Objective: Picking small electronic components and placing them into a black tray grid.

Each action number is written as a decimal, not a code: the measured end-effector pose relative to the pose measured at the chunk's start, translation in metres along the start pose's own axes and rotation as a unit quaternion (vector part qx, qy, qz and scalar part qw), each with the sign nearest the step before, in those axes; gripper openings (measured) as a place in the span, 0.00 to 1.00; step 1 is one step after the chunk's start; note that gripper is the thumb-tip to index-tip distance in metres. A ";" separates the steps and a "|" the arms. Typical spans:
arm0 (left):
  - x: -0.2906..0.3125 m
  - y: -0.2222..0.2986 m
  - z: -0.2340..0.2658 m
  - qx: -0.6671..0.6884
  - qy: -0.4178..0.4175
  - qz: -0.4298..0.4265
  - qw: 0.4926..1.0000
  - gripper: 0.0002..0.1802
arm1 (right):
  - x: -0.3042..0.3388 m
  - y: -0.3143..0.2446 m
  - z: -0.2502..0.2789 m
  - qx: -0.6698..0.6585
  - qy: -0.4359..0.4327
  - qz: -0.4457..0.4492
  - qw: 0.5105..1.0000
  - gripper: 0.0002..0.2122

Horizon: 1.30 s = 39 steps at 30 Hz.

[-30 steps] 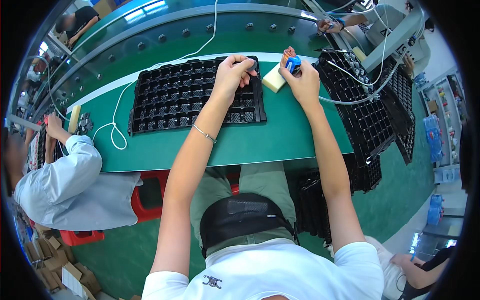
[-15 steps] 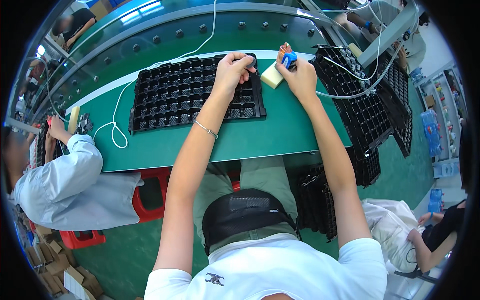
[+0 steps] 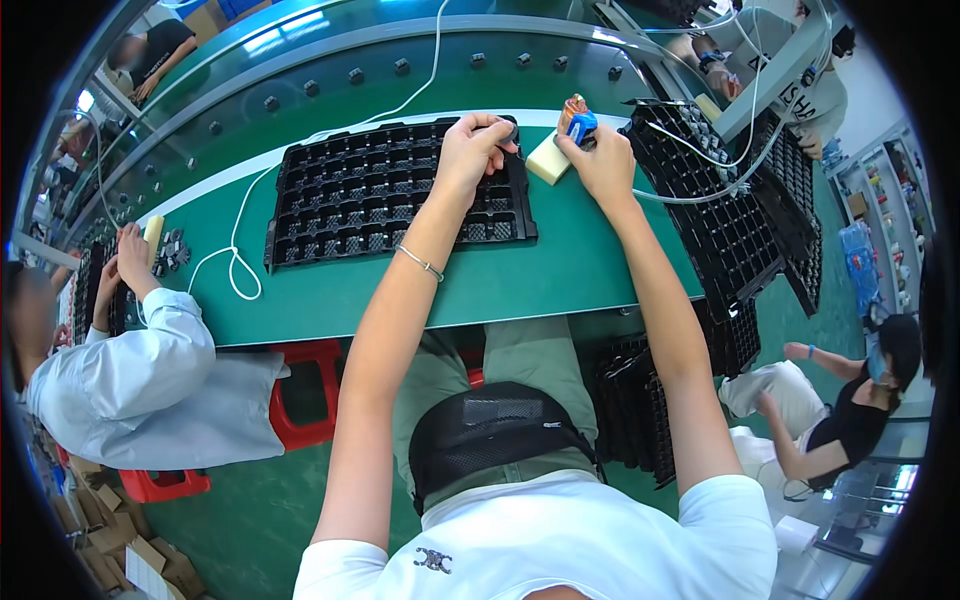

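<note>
My left hand [image 3: 470, 152] is closed over the far right end of the black compartment tray [image 3: 352, 192]. A small dark round part [image 3: 509, 132] is pinched between its thumb and fingers, partly hidden. My right hand [image 3: 603, 163] grips a blue hand tool with a copper-coloured upper end [image 3: 580, 124]; I cannot make out its exact kind. A pale yellow block [image 3: 547, 160] lies on the green table [image 3: 480, 285], just left of my right hand and near the tool.
Stacked black trays [image 3: 705, 215] lean at the right edge, with a pale hose [image 3: 690, 198] across them. A white cord [image 3: 240, 215] loops left of the tray. Small dark parts [image 3: 355, 75] sit on the green conveyor beyond. A co-worker [image 3: 140, 370] sits at left; another person [image 3: 850, 410] is at right.
The view has shifted slightly. Both my hands keep their holds in nearly the same places. The co-worker's hands at left have moved, and the person at right has turned and shifted.
</note>
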State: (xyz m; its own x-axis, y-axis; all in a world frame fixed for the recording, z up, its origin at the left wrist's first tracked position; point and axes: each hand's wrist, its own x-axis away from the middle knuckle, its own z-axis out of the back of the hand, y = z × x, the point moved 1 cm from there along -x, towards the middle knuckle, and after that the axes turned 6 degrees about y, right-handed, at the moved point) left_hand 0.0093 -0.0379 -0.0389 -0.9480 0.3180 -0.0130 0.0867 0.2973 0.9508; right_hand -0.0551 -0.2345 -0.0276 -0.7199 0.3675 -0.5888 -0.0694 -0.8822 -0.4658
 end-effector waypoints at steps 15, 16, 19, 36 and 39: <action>0.001 0.003 -0.003 -0.011 -0.009 0.007 1.000 0.08 | -0.042 0.044 0.006 -0.056 0.028 -0.027 0.998 0.18; 0.001 0.004 -0.005 -0.010 -0.013 0.007 1.000 0.08 | -0.048 0.058 0.012 -0.066 0.044 -0.016 0.997 0.18; 0.002 0.003 0.004 -0.021 -0.005 0.001 1.000 0.08 | -0.061 0.070 0.046 -0.052 0.092 -0.043 0.993 0.17; 0.000 -0.002 -0.004 -0.027 -0.012 -0.026 0.999 0.08 | -0.105 0.039 -0.074 -0.123 0.011 0.005 0.992 0.17; 0.005 -0.002 -0.003 -0.029 -0.005 -0.016 0.999 0.08 | -0.111 0.033 -0.100 -0.066 0.005 0.002 0.998 0.19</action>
State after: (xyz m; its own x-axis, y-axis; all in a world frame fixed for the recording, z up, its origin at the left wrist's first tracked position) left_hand 0.0037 -0.0401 -0.0396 -0.9469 0.3179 -0.0474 0.0374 0.2555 0.9661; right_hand 0.0914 -0.2748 -0.0441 -0.7133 0.3670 -0.5971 0.0258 -0.8376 -0.5457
